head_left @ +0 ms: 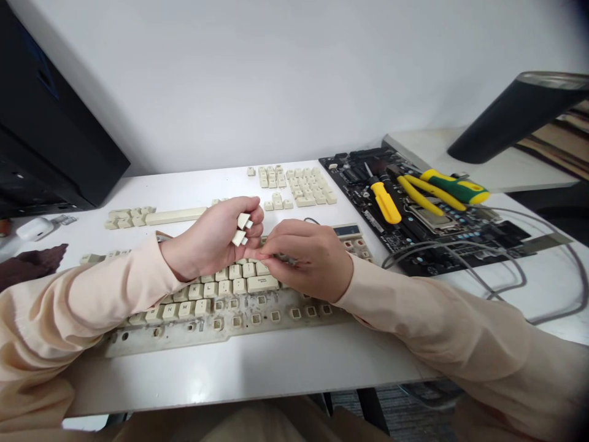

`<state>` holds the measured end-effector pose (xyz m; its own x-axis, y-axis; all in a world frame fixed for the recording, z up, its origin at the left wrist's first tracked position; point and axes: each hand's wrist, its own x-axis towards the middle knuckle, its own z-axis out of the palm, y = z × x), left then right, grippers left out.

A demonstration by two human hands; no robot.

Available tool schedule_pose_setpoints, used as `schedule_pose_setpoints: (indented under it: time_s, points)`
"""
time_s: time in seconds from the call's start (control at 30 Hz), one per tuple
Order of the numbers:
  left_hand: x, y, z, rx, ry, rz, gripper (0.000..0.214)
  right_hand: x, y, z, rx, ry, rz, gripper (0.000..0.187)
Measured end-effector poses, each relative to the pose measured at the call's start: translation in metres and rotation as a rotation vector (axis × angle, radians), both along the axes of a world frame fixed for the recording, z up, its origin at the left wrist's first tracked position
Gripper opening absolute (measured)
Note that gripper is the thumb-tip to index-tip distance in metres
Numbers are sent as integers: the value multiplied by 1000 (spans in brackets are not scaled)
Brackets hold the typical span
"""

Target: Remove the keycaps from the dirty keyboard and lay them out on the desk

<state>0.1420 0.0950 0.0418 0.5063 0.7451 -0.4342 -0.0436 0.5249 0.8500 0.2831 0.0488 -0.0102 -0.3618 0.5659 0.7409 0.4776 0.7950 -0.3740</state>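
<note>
There is one keyboard [211,331], with two hands over it: one left hand [216,239] and one right hand [313,258]. Two small keys [238,237] show in the left hand. Behind the keyboard lie one long key [177,216], one lone key [251,172], a group of four keys [277,204] and a larger block of keys [313,187], too small to count surely. Right of the keyboard are one circuit board [414,245], one screwdriver [387,201], one pair of pliers [421,195], one green-and-yellow handle [453,187] and one cup [510,116]. Left of it is one white case [34,229].
</note>
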Motion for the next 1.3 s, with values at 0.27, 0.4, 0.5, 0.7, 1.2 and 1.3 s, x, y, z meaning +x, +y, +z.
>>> schedule_pose_setpoints:
  time_s: [0.27, 0.4, 0.5, 0.7, 1.2, 1.3]
  points:
    - [0, -4, 1, 72, 29, -38, 36, 1, -1, 2, 0, -1, 52, 15]
    - [1, -6, 2, 181, 46, -31, 35, 1, -1, 2, 19, -8, 57, 15]
    - [1, -6, 4, 232, 61, -24, 36, 1, 0, 1, 26, -20, 39, 13]
    - [-1, -4, 2, 319, 71, -57, 34, 3, -2, 2, -19, -57, -9, 8]
    - [-3, -3, 1, 265, 59, -51, 31, 7, -3, 4, -132, -93, 23, 14]
    - [-4, -4, 0, 258, 40, -46, 28, 7, -3, 4, -127, -76, 20, 16]
